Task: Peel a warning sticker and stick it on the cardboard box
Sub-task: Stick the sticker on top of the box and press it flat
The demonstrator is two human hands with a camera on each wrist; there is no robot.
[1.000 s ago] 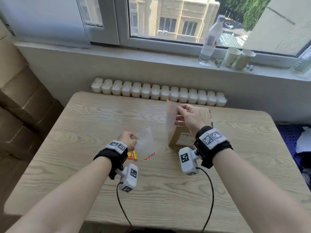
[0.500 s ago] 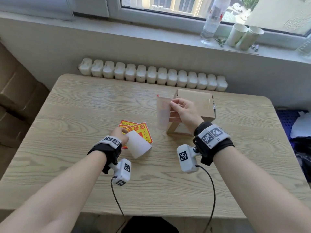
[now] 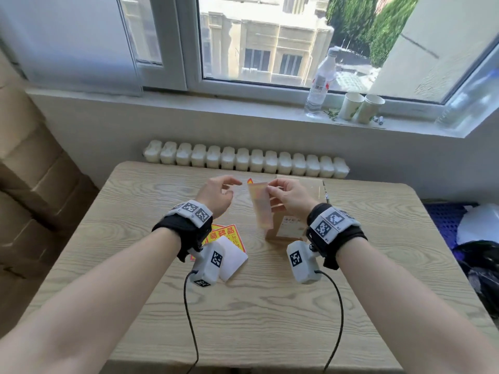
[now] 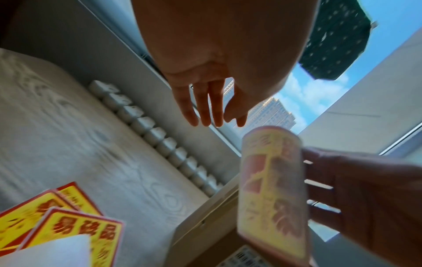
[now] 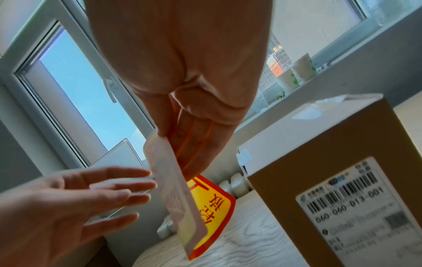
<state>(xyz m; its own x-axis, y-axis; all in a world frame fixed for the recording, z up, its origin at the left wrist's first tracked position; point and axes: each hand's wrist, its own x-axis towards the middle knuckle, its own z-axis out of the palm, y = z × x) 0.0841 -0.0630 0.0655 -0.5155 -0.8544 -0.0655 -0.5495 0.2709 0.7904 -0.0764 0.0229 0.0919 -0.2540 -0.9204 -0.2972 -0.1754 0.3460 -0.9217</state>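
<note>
My right hand [image 3: 280, 197] pinches the top edge of a peeled yellow-and-red warning sticker [image 3: 260, 206] that hangs curled in the air, its pale back toward me. The same sticker [image 5: 178, 196] shows edge-on in the right wrist view, and the sticker [image 4: 271, 191] shows blurred in the left wrist view. My left hand [image 3: 218, 194] is raised just left of it, fingers relaxed and empty, a small gap from the sticker. The cardboard box [image 3: 291, 228] with a white shipping label [image 5: 349, 204] stands right behind the sticker, under my right hand.
More warning stickers [image 3: 226, 234] lie on the wooden table [image 3: 270, 306] below my left wrist, with a white backing sheet [image 3: 232, 257] on top of them. A radiator [image 3: 243, 160] runs behind the table. A bottle [image 3: 320, 85] and paper cups [image 3: 361, 106] stand on the windowsill. Stacked cartons [image 3: 24, 184] are at left.
My left hand has let go of the white backing sheet, now lying on the table, and has risen toward the sticker. My right hand still holds the sticker by the box.
</note>
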